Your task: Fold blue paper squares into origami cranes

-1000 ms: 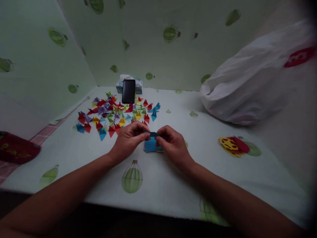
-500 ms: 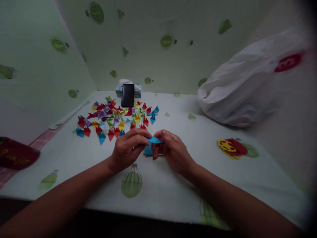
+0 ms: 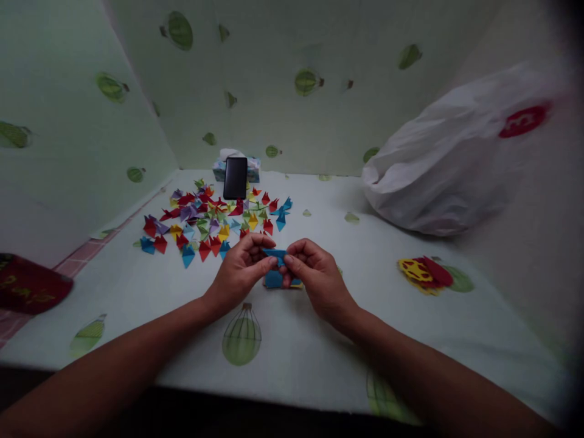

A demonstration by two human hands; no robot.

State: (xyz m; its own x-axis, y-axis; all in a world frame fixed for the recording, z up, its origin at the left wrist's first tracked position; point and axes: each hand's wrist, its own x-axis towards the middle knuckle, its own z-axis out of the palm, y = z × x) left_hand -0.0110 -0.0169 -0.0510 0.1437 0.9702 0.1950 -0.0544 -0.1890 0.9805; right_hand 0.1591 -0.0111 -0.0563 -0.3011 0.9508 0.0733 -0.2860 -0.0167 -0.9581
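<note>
A small folded piece of blue origami paper (image 3: 275,252) is pinched between both hands above the middle of the table. My left hand (image 3: 240,267) grips its left end between thumb and fingers. The other end is held by my right hand (image 3: 318,274), thumb on the near side. Just under the fingers lies a stack of square paper sheets (image 3: 274,280), blue on top with a yellowish edge showing. Part of that stack is hidden by my right fingers. Beyond my left hand many small folded paper cranes (image 3: 204,248) in several colours lie spread out.
Behind the cranes a black phone (image 3: 235,178) leans against a tissue box (image 3: 219,171). A large white plastic bag (image 3: 429,170) fills the back right. Red and yellow cut-out pieces (image 3: 422,274) lie at the right. A dark red object (image 3: 34,284) sits at the left edge.
The folded paper has been turned in my fingers and sits slightly further left. My left thumb has come round to its near side. The cranes and the stack have stayed put.
</note>
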